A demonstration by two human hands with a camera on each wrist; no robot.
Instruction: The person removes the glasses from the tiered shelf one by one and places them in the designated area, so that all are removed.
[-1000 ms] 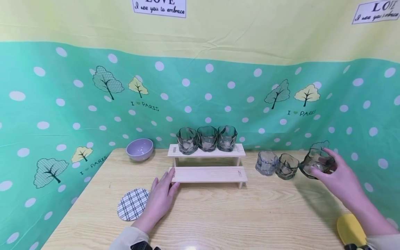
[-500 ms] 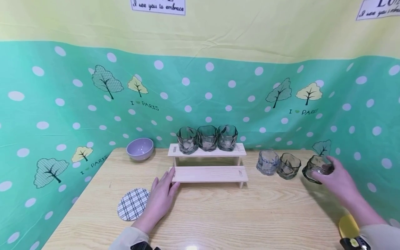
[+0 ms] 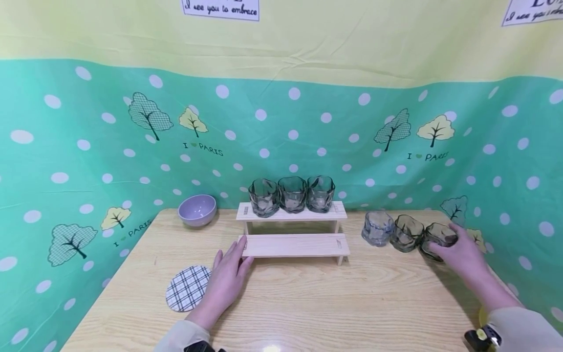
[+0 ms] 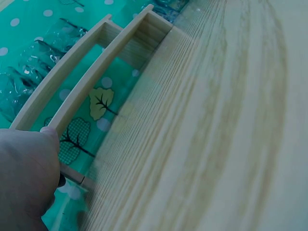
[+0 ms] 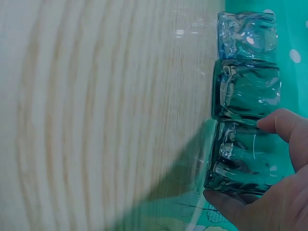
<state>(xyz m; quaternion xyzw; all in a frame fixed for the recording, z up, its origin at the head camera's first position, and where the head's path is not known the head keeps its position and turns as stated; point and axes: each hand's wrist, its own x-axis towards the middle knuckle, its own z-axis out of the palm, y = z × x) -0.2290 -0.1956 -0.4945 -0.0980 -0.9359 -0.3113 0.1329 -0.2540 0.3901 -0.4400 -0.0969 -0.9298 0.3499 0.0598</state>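
Note:
My right hand [image 3: 462, 254] grips a smoky, faceted glass tumbler [image 5: 240, 156] at its sides, thumb and fingers spread around it. This tumbler stands at the right end of a row, right up against a second smoky tumbler [image 3: 407, 233]. A clear, bluish tumbler [image 3: 377, 229] comes at the left end of that row. My left hand [image 3: 228, 274] rests at the left end of the lower step of a pale wooden two-step shelf [image 3: 294, 245], its fingers fairly straight against the board. On the upper step sit three grey-tinted tumblers [image 3: 292, 195] side by side.
A purple bowl [image 3: 197, 210] stands at the back left of the wooden table [image 3: 316, 308]. A checked round coaster [image 3: 188, 288] lies beside my left forearm. Something yellow [image 3: 483, 317] shows partly behind the right sleeve. A green dotted cloth [image 3: 281, 132] hangs behind.
My right hand has lowered the tumbler onto the table, first a little apart on the right, then moved it left against the neighbouring tumbler. The left hand has stayed at the shelf.

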